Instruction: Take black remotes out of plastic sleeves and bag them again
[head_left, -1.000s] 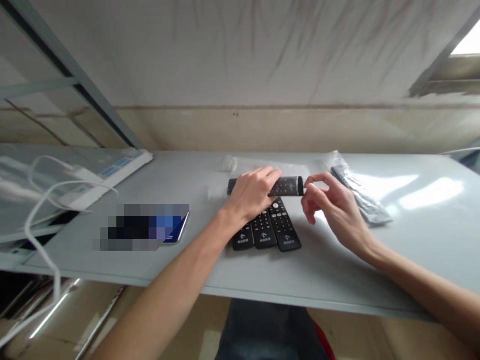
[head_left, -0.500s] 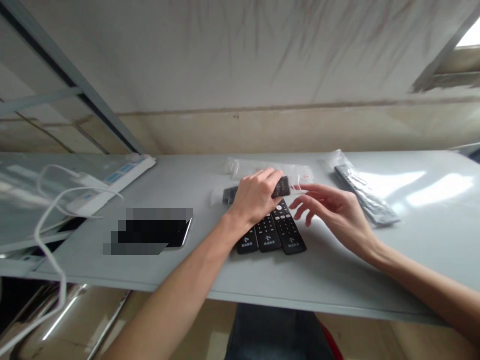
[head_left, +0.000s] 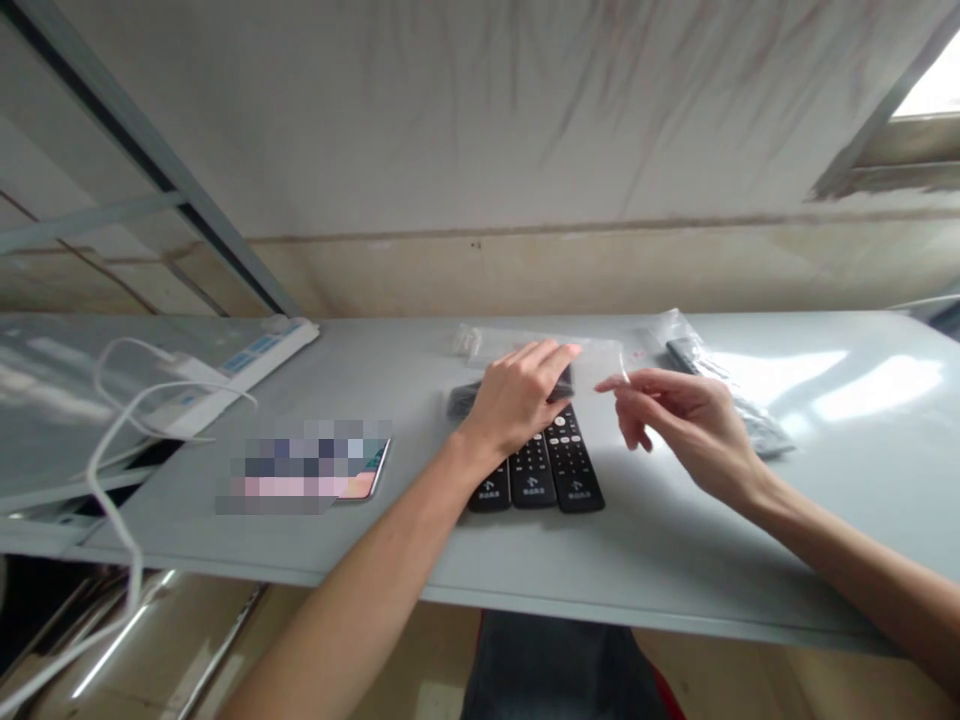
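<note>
My left hand (head_left: 523,390) is closed over a black remote control (head_left: 465,401) lying crosswise, with clear plastic about its left end. Fingers and palm hide most of that remote. Below it, three black remote controls (head_left: 576,480) lie side by side, their upper parts partly covered by my left hand. To the right, my right hand (head_left: 679,415) hovers above the table with its fingers apart and loosely bent. Its index finger is near the edge of a clear plastic bag (head_left: 600,353); whether they touch I cannot tell.
Another bagged remote control (head_left: 750,415) lies behind my right hand. On the left is a phone (head_left: 367,475) with a lit screen, partly blurred out. A white power strip (head_left: 262,370) with white cables (head_left: 112,520) stands farther left. The grey table (head_left: 675,590) meets a wall.
My right hand has drawn slightly to the right, away from the crosswise remote control. My left hand stays on that remote, fingers reaching farther over it. The phone screen has lit up.
</note>
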